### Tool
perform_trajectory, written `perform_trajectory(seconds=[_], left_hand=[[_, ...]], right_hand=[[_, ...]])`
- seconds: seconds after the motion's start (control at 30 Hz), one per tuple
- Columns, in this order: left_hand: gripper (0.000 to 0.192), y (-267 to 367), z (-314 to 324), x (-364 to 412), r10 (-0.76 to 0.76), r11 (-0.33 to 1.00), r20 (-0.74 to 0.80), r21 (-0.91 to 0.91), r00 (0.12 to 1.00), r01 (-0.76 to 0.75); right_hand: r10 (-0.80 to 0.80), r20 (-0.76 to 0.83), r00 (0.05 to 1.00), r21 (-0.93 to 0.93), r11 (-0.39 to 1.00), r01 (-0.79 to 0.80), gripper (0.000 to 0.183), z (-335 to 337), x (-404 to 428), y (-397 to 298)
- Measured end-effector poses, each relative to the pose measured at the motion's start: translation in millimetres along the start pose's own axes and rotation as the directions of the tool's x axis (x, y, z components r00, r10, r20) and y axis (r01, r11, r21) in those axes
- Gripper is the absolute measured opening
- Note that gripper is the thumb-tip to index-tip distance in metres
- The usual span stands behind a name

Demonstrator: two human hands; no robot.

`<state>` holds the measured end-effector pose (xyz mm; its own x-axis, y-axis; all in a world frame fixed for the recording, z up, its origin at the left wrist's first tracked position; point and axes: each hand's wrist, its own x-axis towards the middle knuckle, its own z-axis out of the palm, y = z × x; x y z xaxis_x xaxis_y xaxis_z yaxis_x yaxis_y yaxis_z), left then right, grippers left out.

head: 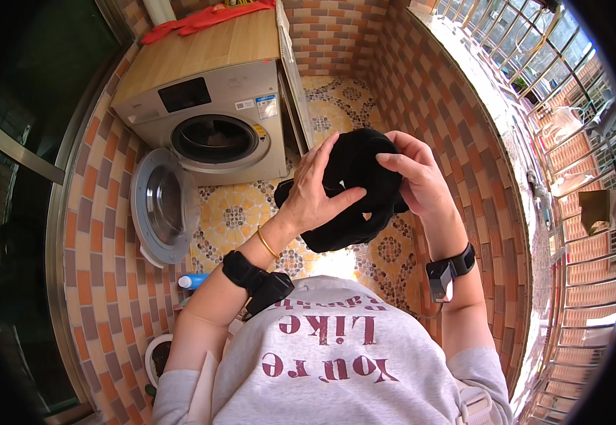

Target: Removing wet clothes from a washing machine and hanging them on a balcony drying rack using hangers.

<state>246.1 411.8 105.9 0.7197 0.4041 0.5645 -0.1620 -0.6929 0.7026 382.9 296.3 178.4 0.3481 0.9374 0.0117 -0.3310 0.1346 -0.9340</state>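
Observation:
A bunched black cloth garment point(358, 151) hangs in front of my body, held up between both hands. My left hand point(316, 186) grips its left side, the thumb pressed over the front and the fingers pointing up. On the upper right, my right hand point(417, 167) pinches the fabric between thumb and fingers. Small gaps in the folds let light through; what kind of garment it is, I cannot tell. Beyond my left hand stands a front-loading washing machine point(255, 164), its round door point(164, 207) swung out to the left. Dark contents show dimly inside the drum point(215, 139).
A red cloth point(207, 22) lies on the wood-look top point(223, 45) of the machine. A blue bottle point(196, 281) and a white plant pot point(151, 350) are low on the left. Brick-tiled walls point(462, 143) enclose the patterned floor point(233, 215). Window bars point(579, 260) line the right.

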Motion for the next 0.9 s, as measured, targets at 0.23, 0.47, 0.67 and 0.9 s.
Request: perform_trajectory(seconds=[0.23,0.47,0.67,0.9], left_hand=[[0.012,-10,-4,19,-0.131,0.991,-0.207,-0.029,0.97,0.128],[0.012,12,-35,30,-0.279,0.929,-0.151,-0.293,0.948,0.226],[0.01,51,-66,36,-0.531,0.681,-0.265,-0.698,0.805,0.219],[0.017,45,-119,19,-0.596,0.727,-0.523,-0.674,0.61,0.132]], right_hand=[[-0.043,0.054,0.998,-0.511,0.857,0.064,0.033,-4,13,17],[-0.498,0.306,0.811,-0.844,0.251,0.473,0.044,-9,35,43],[-0.318,0.177,0.931,-0.884,0.363,0.293,0.044,-64,39,144],[0.275,-0.32,0.907,-0.208,0.913,-0.35,0.031,-96,30,172]])
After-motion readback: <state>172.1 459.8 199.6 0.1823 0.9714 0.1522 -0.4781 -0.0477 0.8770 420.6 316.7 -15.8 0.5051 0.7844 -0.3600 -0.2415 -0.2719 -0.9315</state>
